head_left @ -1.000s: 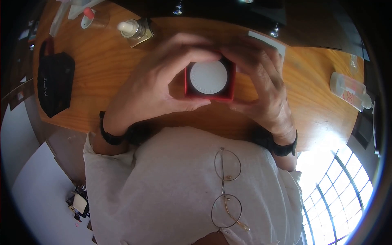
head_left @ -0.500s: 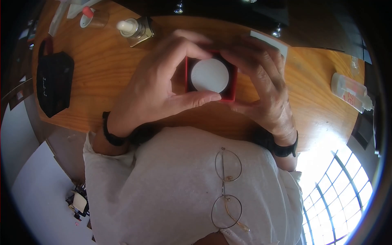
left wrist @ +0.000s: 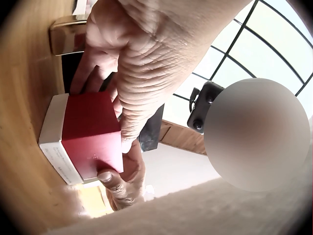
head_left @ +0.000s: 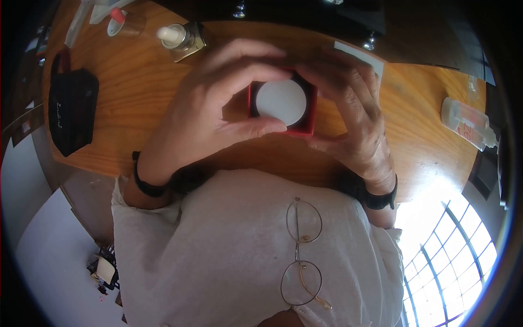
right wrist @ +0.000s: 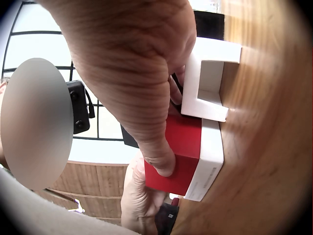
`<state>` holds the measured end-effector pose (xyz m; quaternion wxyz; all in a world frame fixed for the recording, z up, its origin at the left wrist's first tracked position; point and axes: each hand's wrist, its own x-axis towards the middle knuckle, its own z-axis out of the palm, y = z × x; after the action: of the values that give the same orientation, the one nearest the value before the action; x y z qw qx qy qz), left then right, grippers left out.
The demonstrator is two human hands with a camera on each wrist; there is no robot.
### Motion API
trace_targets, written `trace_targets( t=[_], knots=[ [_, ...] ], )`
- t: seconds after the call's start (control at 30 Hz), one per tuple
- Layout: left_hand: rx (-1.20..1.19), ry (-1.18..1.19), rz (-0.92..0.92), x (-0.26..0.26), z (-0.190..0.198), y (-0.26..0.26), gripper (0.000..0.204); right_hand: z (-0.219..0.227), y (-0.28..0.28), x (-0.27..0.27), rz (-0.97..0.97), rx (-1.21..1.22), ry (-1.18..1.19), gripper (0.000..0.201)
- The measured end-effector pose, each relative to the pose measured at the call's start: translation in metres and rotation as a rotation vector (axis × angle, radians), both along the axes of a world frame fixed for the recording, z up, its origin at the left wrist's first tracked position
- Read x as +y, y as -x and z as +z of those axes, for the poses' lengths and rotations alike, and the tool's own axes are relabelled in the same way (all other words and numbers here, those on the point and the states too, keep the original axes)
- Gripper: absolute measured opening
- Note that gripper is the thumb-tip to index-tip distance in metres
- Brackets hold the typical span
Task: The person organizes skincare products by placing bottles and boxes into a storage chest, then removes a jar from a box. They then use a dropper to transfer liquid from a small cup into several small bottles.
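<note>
A square red box (head_left: pixel 311 109) with a white round piece (head_left: pixel 281 102) inside its dark interior is held between both hands. Its lower part (left wrist: pixel 56 125) is white in the left wrist view, next to the wooden surface. My left hand (head_left: pixel 210 103) grips the box from the left, fingers at the far edge, thumb over the near edge and touching or just above the round piece. On the other side my right hand (head_left: pixel 354 111) grips the box, its thumb (right wrist: pixel 164 161) pressed against the red wall. The far fingertips are partly hidden.
A white cut-out cardboard piece (right wrist: pixel 193 93) stands beside the box. A dropper bottle (head_left: pixel 188 43), a cup (head_left: pixel 131 26) and a black pouch (head_left: pixel 73 111) lie to the left or back left; a clear bottle (head_left: pixel 466 122) is at the right. Glasses (head_left: pixel 301 282) hang on the shirt.
My left thumb has risen from the box's near side onto its near edge by the round piece, then drawn slightly left. My right hand has barely moved.
</note>
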<state>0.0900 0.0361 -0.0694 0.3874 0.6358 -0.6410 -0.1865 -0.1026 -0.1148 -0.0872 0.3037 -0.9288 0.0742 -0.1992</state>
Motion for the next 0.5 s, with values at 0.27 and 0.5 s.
trace_targets(
  t=[0.27, 0.5],
  knots=[
    [0.112, -0.086, -0.108, 0.002, 0.002, 0.001, 0.072, 0.002, 0.000, 0.000, 0.009, 0.015, -0.012, 0.089],
    [0.222, -0.130, -0.017, 0.008, -0.006, 0.009, 0.091, 0.017, -0.007, -0.007, 0.061, -0.077, -0.212, 0.079]
  ],
)
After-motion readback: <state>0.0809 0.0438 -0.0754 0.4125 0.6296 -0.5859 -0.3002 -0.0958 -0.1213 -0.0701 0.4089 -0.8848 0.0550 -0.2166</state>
